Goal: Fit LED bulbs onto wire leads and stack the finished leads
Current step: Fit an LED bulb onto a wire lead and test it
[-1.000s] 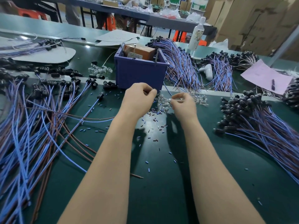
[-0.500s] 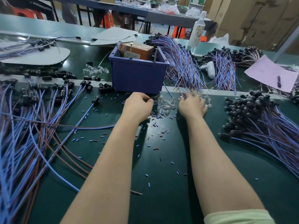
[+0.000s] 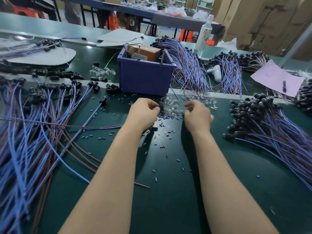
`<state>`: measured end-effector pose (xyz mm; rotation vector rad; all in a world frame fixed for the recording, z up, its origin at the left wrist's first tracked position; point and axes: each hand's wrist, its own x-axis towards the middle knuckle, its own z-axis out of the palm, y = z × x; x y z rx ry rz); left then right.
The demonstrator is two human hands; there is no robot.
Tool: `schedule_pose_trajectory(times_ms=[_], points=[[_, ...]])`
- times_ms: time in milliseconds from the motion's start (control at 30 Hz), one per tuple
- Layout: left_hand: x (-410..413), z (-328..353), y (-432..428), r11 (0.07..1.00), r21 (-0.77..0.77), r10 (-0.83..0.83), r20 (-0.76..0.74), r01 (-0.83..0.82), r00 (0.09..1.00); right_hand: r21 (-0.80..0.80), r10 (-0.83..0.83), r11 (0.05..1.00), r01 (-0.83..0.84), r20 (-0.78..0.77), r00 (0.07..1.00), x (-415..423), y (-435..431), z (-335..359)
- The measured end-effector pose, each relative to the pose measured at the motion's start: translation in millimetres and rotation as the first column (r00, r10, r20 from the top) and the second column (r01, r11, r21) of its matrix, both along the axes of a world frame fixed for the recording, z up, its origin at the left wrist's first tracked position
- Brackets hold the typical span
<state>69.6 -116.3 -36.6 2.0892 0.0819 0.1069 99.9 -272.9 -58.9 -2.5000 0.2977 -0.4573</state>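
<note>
Over on the left we see the wire leads (image 3: 33, 124) fanned loose across the green surface (image 3: 168, 200), blue and brown strands with black sockets at their far ends; one single lead (image 3: 84, 127) runs out of that heap toward the left forearm and slips under it.

Moving in, a blue bin (image 3: 145, 78) stands upright at the back of the work area with a brown box (image 3: 143, 52) inside it; just in front of the bin we find the left hand (image 3: 144, 114), fingers curled tight, thumb and fingertips pinching a small dark piece (image 3: 159, 105), too small for us to name.

Around both wrists, tiny blue and red offcuts (image 3: 162, 125) lie scattered on the surface.

Between the hands sits the little heap of clear LED bulbs (image 3: 170, 107), close to the left fingertips; the right hand (image 3: 197, 117) hovers at the heap's right edge, knuckles up and fingers curled down, and we cannot tell whether it has anything in its grip.

Further right lie the finished leads (image 3: 270, 125), stacked with their bulb-capped sockets bunched together and the wires trailing away to the right; beyond them, a pink sheet (image 3: 276, 80) lies flat.
</note>
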Motion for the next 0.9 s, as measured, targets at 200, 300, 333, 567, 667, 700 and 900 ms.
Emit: schedule_pose_trajectory(times_ms=[200, 300, 333, 567, 667, 700, 900], points=[[-9.2, -9.1, -0.3, 0.999, 0.049, -0.004, 0.095, 0.0, 0.995, 0.564, 0.084, 0.8, -0.208, 0.238, 0.968, -17.3, 8.4, 14.0], [-9.7, -10.3, 0.6, 1.0, 0.003, -0.003, 0.151, 0.002, 0.989, 0.868, 0.184, 0.399, -0.295, 0.239, 0.953, -22.9, 16.1, 17.6], [-9.7, -10.2, 0.8, 1.0, -0.022, -0.003, 0.168, 0.007, 0.986, 0.901, 0.206, 0.315, -0.299, 0.242, 0.948, -23.6, 17.7, 18.0], [-12.0, -11.3, -2.1, 0.988, -0.127, -0.058, 0.222, 0.087, 0.973, 0.847, 0.277, 0.362, -0.389, 0.301, 0.913, -24.8, 22.0, 17.9], [-12.3, -11.3, -1.9, 0.985, -0.142, -0.069, 0.222, 0.103, 0.973, 0.801, 0.3, 0.423, -0.424, 0.318, 0.899, -25.9, 23.3, 16.9], [-12.4, -11.4, -1.8, 0.984, -0.143, -0.073, 0.22, 0.106, 0.973, 0.785, 0.298, 0.445, -0.431, 0.324, 0.898, -26.2, 23.8, 16.2], [-12.4, -13.3, -2.2, 0.987, -0.122, -0.08, 0.204, 0.107, 0.976, 0.701, 0.292, 0.562, -0.44, 0.329, 0.898, -27.0, 23.6, 16.0]])
